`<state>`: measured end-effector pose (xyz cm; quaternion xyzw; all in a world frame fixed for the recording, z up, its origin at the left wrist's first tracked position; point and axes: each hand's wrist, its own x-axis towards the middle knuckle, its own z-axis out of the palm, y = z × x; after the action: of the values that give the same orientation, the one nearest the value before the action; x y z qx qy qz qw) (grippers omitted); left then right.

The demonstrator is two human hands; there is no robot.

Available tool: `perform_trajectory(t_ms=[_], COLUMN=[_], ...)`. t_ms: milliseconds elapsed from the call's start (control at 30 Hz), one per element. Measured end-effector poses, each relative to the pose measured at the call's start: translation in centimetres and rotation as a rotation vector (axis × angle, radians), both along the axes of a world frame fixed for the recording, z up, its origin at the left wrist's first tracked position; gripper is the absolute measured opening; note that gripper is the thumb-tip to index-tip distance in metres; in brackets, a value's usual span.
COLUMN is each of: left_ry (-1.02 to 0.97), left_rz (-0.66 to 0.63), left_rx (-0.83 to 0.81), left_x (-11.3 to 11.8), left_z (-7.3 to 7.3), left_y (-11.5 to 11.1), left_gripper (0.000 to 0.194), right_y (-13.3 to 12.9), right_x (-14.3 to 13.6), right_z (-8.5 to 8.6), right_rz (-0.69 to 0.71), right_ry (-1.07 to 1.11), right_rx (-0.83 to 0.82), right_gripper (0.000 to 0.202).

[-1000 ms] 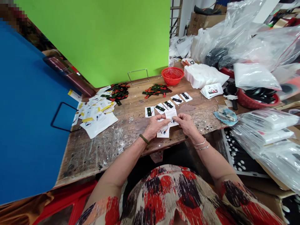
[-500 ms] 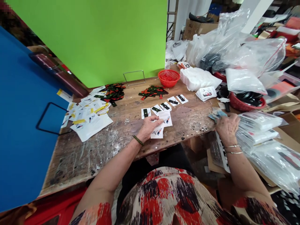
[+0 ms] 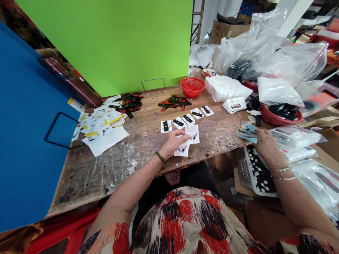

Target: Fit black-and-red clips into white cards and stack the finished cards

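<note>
My left hand pinches a few white printed cards over the front part of the wooden table; one shows a small blue-and-orange picture. Just beyond it, several cards lie in a slanting row, each with a black strip on top. At the table's right edge, my right hand has its fingers curled at the near end of a crumpled light-blue cloth. Its fingertips are partly hidden. Below that hand, a white tray holds black pieces with white round ends.
Black-and-red strips lie in two heaps. Behind them stands a red basket. Loose printed papers cover the table's left side. Plastic-bagged packs and a dark-red basket crowd the right. Green and blue panels border the table.
My right hand has moved right and slightly nearer to me, uncovering more of the cloth and the tray below. My left hand still pinches the cards in nearly the same place.
</note>
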<state>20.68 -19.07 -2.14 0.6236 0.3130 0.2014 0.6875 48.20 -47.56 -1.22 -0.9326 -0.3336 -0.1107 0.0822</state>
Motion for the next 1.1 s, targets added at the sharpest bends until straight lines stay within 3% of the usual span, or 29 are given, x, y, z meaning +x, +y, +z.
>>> perform_trajectory(t_ms=[100,167,267,367,500,600,700,800,933,1100], left_ry=[-0.005,-0.007,-0.021,-0.009,0.005,0.012,0.032,0.035,0.04,0.029], left_rz=[0.015,0.028,0.015,-0.002,0.003,0.049,0.118,0.166,0.152,0.165], left_rx=[0.023,0.042,0.046,0.012,-0.011,-0.018,-0.07,-0.146,-0.23,-0.293], left_x=[0.6,1.0,1.0,0.3,-0.7,-0.7,-0.2,0.3,0.8,1.1], left_z=[0.4,0.8,1.4,1.5,0.9,0.3,-0.2,-0.1,0.3,0.2], left_y=[-0.7,-1.3,-1.8,-1.4,-0.1,0.7,1.0,1.2,1.5,1.9], left_gripper=[0.038,0.037,0.037,0.038,0.039,0.038,0.041,0.046,0.052,0.057], right_y=[3.7,7.6,13.1,16.2,17.2,17.1,16.7,16.0,15.1,15.4], right_x=[-4.2,-7.5,-11.6,-13.6,-13.7,-12.6,-9.6,-5.7,-2.0,-0.8], right_z=[0.7,0.9,0.6,0.2,-0.6,-1.4,-1.9,-2.3,-2.3,-1.2], right_rz=[0.129,0.242,0.382,0.418,0.388,0.364,0.348,0.234,0.067,0.154], right_ry=[0.026,0.34,0.937,1.233,1.287,1.282,1.175,0.864,0.456,0.122], right_rx=[0.246,0.463,0.663,0.725,0.721,0.725,0.704,0.612,0.329,0.15], right_gripper=[0.032,0.032,0.043,0.048,0.045,0.041,0.039,0.033,0.028,0.047])
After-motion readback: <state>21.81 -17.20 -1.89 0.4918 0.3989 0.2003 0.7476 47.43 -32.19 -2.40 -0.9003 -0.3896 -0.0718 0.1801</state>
